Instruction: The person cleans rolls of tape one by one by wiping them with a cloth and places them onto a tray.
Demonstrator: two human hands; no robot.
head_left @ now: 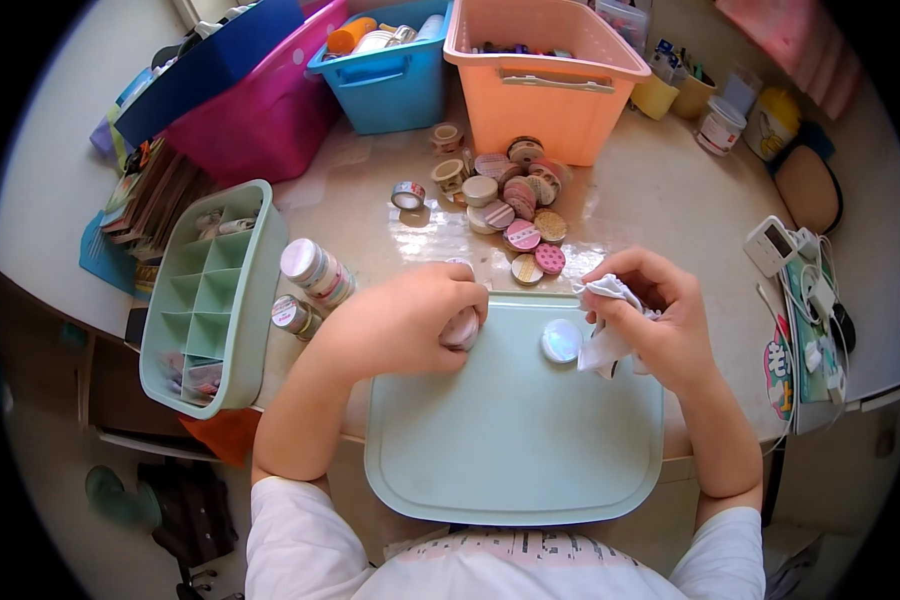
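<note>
Beige tabletop, bright glare patches

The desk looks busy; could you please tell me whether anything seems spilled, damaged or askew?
No spill or damage stands out. Only the loose heap of round patterned rolls before the orange plastic bin looks untidy, with some rolls piled at angles on others.

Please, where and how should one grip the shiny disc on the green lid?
The shiny disc is probably best pinched by its rim, from above and the near side: it lies flat, the green lid is bare there, and the right hand, holding crumpled white material, crowds its right.
</note>
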